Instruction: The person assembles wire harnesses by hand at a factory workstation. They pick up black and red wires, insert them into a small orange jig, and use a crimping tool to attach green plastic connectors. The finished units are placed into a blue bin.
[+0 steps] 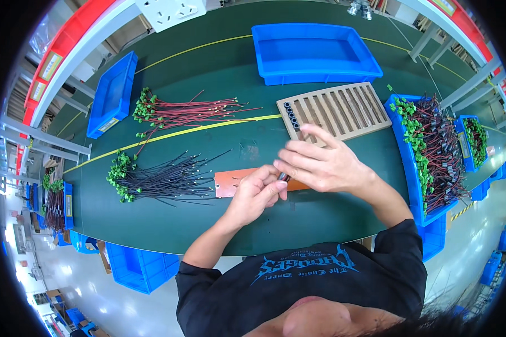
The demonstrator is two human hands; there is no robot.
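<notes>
My left hand [256,194] and my right hand [320,164] meet over an orange flat board [230,181] on the green table [208,62]. Both pinch a small dark tube-like part [283,177] between their fingertips. Behind the right hand lies a slotted beige rack [343,109] with a few small black tubes [290,112] stacked in its left slot. To the left lie a bundle of black wires with green plugs [157,178] and, farther back, a bundle of red wires with green plugs [180,112].
An empty blue tray [312,53] stands at the back, a smaller blue tray [113,92] at back left. A blue bin of finished wire assemblies [433,151] sits at the right edge. Blue crates [138,267] stand on the floor below the table's near edge.
</notes>
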